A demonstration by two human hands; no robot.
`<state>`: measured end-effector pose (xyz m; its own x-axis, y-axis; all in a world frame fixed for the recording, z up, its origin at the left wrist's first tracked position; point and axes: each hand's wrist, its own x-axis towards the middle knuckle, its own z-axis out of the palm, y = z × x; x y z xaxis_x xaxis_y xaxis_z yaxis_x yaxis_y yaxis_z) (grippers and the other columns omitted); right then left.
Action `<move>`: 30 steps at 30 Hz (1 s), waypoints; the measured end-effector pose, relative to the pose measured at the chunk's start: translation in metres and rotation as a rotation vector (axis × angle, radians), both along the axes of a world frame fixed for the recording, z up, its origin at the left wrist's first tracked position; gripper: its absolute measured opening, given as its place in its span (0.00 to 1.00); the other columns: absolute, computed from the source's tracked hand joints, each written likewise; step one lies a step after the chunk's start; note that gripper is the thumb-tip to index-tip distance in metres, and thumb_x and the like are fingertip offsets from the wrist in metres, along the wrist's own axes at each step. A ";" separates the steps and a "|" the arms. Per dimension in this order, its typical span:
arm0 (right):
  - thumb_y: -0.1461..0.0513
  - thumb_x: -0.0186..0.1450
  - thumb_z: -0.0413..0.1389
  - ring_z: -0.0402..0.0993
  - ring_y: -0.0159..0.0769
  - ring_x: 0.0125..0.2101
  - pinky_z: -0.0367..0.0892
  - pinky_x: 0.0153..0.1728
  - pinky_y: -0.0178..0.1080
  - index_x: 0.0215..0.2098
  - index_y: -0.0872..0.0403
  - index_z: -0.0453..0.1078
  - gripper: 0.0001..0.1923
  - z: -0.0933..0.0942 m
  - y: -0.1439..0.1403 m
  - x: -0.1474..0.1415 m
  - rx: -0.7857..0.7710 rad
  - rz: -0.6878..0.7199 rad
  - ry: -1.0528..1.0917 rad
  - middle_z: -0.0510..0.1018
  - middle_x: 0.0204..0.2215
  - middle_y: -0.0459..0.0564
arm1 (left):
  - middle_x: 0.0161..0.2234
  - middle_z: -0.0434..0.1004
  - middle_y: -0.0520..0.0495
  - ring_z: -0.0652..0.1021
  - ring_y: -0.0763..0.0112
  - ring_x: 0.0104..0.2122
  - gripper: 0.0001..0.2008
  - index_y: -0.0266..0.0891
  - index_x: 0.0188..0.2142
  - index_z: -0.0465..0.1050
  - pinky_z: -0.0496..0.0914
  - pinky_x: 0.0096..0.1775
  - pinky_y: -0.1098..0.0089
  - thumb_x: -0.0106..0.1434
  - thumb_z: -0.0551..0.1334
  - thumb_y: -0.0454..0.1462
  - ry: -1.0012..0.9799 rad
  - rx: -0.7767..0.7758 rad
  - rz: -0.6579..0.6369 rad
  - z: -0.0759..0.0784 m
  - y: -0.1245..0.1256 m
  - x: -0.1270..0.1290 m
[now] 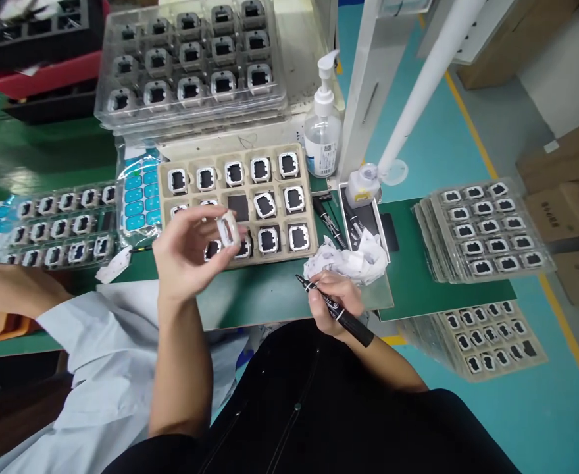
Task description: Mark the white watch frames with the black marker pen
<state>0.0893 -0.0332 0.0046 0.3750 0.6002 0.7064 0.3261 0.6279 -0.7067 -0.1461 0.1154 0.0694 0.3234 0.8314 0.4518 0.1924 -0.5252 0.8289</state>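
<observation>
Between the thumb and fingers of my left hand (188,253) is a small silver-white frame (228,229), tilted on edge above a beige tray (313,227). Similar frames with dark centres, such as this frame (268,239), sit in the tray's pockets; one pocket (238,207) in the middle row shows only a dark bottom. My right hand (336,303) grips a black marker pen (347,320), its tip bare and pointing up and left. Just beyond that hand lies crumpled white tissue (351,260).
A pump bottle (323,138) and a small white bottle (363,184) stand behind the tissue. Stacked trays of frames (487,230) are at right, with more clear trays (191,66) at the back. A co-worker's sleeve (102,342) and hand (18,289) are close on the left.
</observation>
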 end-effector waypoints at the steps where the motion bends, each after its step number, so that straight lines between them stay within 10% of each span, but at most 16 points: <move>1: 0.63 0.79 0.61 0.73 0.35 0.19 0.89 0.32 0.45 0.50 0.45 0.68 0.06 0.001 0.000 0.001 -0.003 -0.002 -0.002 0.74 0.25 0.37 | 0.58 0.85 0.41 0.89 0.63 0.38 0.31 0.48 0.59 0.83 0.92 0.41 0.54 0.62 0.87 0.50 -0.097 -0.032 0.017 -0.008 -0.017 0.004; 10: 0.65 0.80 0.62 0.77 0.36 0.22 0.94 0.49 0.63 0.49 0.48 0.72 0.05 0.005 0.004 0.003 -0.041 0.073 0.048 0.77 0.27 0.39 | 0.56 0.86 0.42 0.94 0.62 0.44 0.28 0.44 0.59 0.87 0.92 0.51 0.65 0.63 0.87 0.45 -0.220 -0.483 0.115 -0.057 -0.122 0.067; 19: 0.66 0.78 0.66 0.95 0.51 0.44 0.95 0.49 0.49 0.44 0.48 0.76 0.07 0.006 0.005 0.006 -0.264 0.113 -0.176 0.90 0.37 0.47 | 0.51 0.94 0.43 0.95 0.59 0.47 0.23 0.44 0.60 0.84 0.92 0.56 0.62 0.71 0.81 0.48 -0.130 -0.495 0.140 -0.080 -0.128 0.072; 30: 0.69 0.76 0.66 0.96 0.50 0.44 0.95 0.48 0.48 0.45 0.48 0.77 0.09 0.009 0.006 0.006 -0.267 0.100 -0.226 0.92 0.40 0.47 | 0.53 0.94 0.44 0.94 0.59 0.49 0.21 0.46 0.61 0.86 0.91 0.57 0.62 0.72 0.80 0.46 -0.102 -0.489 0.144 -0.086 -0.131 0.069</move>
<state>0.0957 -0.0270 0.0134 0.1575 0.8008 0.5779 0.4395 0.4672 -0.7672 -0.0775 -0.0153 -0.0164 0.1647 0.9861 0.0229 0.1394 -0.0463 0.9892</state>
